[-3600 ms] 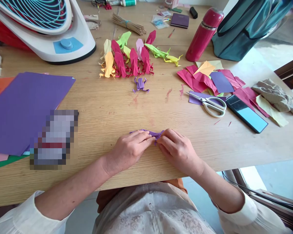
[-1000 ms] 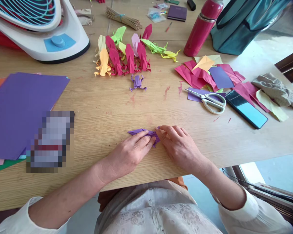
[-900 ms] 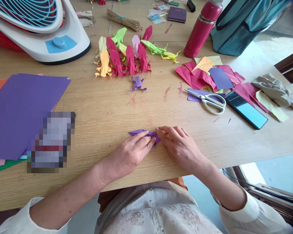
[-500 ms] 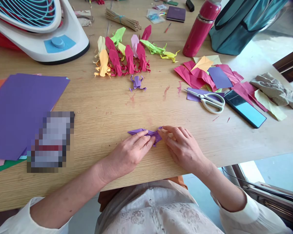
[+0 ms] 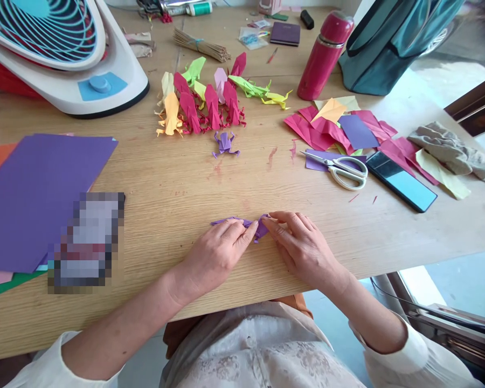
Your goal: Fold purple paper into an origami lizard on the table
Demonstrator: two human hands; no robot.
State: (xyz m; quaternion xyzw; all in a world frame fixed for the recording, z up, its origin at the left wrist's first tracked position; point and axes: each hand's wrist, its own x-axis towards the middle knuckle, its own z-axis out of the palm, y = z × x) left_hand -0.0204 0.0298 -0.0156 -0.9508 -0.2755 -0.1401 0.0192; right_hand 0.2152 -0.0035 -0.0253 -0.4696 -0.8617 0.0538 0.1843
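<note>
A folded piece of purple origami paper (image 5: 261, 231) lies low over the table near its front edge, with a pointed end sticking out to the left. My left hand (image 5: 220, 245) presses it from the left, fingers closed over its middle. From the right, my right hand (image 5: 301, 240) pinches its upper right part between thumb and fingers. My fingers hide much of the folds. Beyond them sits a small purple origami frog (image 5: 226, 142), legs spread. Behind the frog stand several folded paper figures, among them a red one (image 5: 213, 102) and an orange one (image 5: 171, 113).
Scissors (image 5: 350, 173) and a dark phone (image 5: 402, 181) lie at right, beside crumpled red paper (image 5: 307, 129). A red bottle (image 5: 325, 56) and teal bag (image 5: 372, 59) stand behind. At left are purple sheets (image 5: 20, 199), a blurred phone (image 5: 89, 237) and a white fan (image 5: 117, 81).
The camera view has tilted slightly. My left fingers have shifted a little on the purple paper, index and thumb now closer to its right part. The right hand keeps its pinch.
</note>
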